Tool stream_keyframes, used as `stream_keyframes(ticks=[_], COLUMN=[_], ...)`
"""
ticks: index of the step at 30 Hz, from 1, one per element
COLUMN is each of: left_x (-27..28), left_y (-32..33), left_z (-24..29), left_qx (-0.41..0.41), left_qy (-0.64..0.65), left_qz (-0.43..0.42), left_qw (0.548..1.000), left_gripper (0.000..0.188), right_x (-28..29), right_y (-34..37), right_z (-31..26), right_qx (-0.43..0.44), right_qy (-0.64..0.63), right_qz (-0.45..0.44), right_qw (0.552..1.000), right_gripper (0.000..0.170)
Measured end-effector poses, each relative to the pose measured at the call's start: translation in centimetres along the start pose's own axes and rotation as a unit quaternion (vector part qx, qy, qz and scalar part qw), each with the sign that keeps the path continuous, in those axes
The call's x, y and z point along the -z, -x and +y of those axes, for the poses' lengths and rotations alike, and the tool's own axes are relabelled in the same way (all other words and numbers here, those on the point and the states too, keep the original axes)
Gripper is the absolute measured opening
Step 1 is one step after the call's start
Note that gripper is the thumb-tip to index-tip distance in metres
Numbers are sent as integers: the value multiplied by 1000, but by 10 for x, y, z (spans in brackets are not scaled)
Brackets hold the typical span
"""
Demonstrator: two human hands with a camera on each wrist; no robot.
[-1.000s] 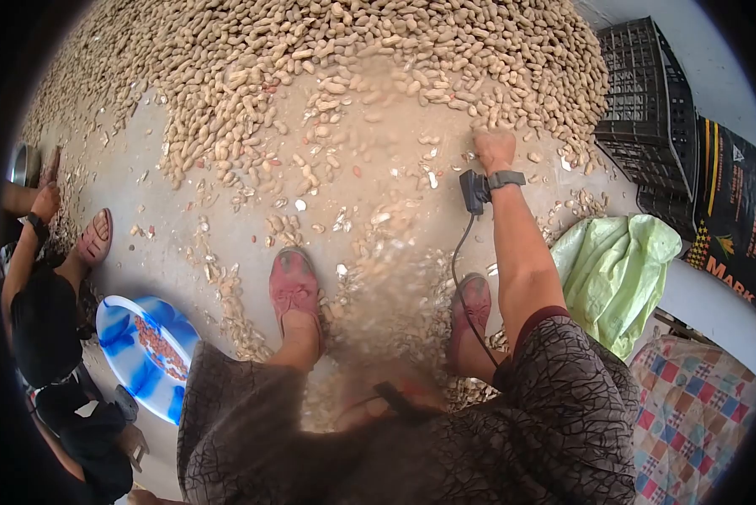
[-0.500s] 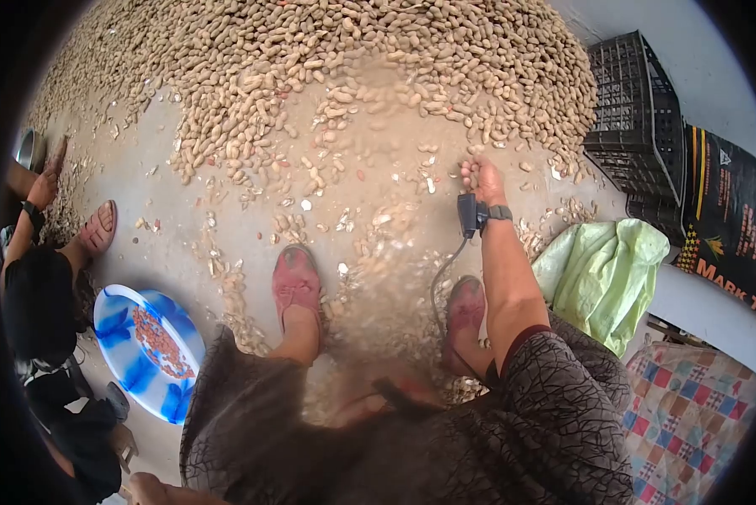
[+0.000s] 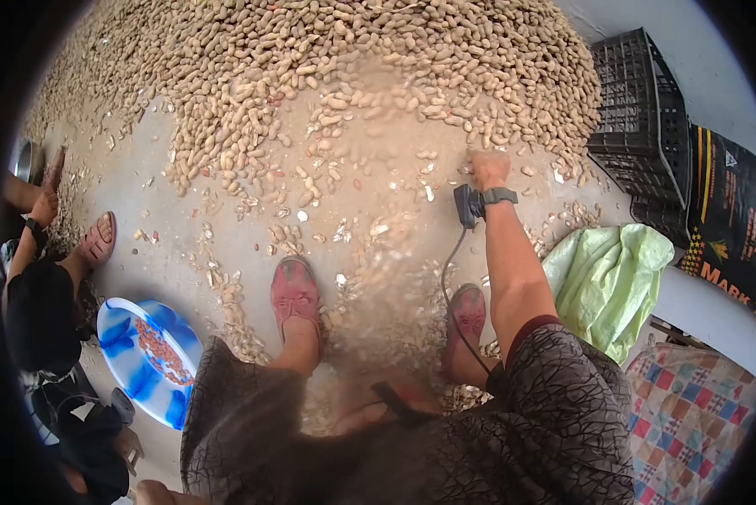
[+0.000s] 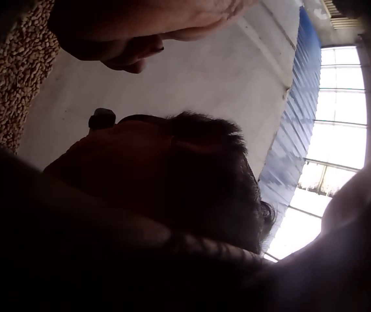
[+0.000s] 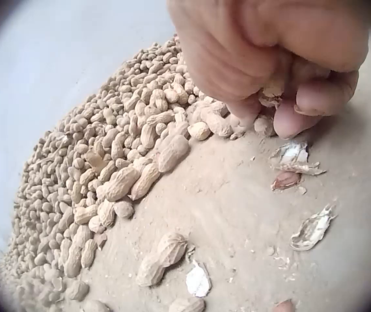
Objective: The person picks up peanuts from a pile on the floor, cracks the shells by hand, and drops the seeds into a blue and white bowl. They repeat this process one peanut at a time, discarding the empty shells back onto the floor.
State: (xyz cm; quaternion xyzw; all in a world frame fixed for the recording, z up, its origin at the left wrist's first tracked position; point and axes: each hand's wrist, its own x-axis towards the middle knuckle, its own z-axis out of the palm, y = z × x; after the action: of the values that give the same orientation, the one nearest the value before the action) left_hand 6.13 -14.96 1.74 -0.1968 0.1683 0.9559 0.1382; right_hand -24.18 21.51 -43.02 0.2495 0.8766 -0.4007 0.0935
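Low at the front edge of a large peanut pile (image 3: 352, 42), my right hand (image 3: 490, 167) is down at the floor. The right wrist view shows its fingers (image 5: 296, 120) curled round an unshelled peanut (image 5: 273, 91), partly hidden by the hand. Beside them lie a broken shell (image 5: 295, 156) and a reddish kernel (image 5: 286, 180). A whole peanut (image 5: 163, 260) lies farther along the floor. At the bottom left of the head view, only part of my left hand (image 3: 161, 495) shows. In the left wrist view its bent fingers (image 4: 130, 55) are in shadow and their inner side is hidden.
A blue-and-white basin (image 3: 125, 337) with reddish kernels stands left of my feet. Another person (image 3: 41, 311) sits at far left. Black crates (image 3: 639, 126), a black printed sack (image 3: 727, 219) and a pale green sack (image 3: 605, 286) are at right. Shells litter the floor between my shoes.
My right hand drew back from the pile with its palm turned up and fingers showing, then turned over and moved forward to the floor again. The left hand stays low at the edge.
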Motion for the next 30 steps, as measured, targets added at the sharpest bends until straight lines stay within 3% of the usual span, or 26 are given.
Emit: stream_keyframes(ticks=[1,3,4,7,9,11,18,20,24,30], left_x=[-1,-12,-17,-14,-13,-32,-30,-29,-24,-41], left_y=[8,3,1,10,17,21,15,10,-2,-22], left_z=[-3,-10,-13,-16,-22,-32,-38,-42,-38,-59], left_qx=[-46,-60,-70,-63,-90,-179,-152,-160,-108,-133], left_qy=[-31,-37,-43,-21,-83,-51,-67,-201,-142,-316], left_qz=[71,79,90,61,4,200,122,143,79,9], left_qw=[996,994,993,996,992,962,978,956,981,939], left_gripper=[24,23,23,23,21,24,28,28,29,34], right_x=[4,15,22,43,55,75,137,157,192,232], right_y=[4,18,29,79,107,144,251,279,330,392], right_z=[-3,-18,-26,-72,-103,-144,-230,-246,-274,-285], right_qx=[-14,-38,-33,6,54,85,194,213,264,314], right_qy=[-48,-144,-146,-262,-327,-326,-291,-295,-295,-278], right_qz=[-45,-136,-134,-206,-287,-319,-433,-471,-485,-466], right_qw=[998,979,980,943,899,886,831,804,780,779], right_gripper=[26,19,19,11,11,12,11,12,12,14])
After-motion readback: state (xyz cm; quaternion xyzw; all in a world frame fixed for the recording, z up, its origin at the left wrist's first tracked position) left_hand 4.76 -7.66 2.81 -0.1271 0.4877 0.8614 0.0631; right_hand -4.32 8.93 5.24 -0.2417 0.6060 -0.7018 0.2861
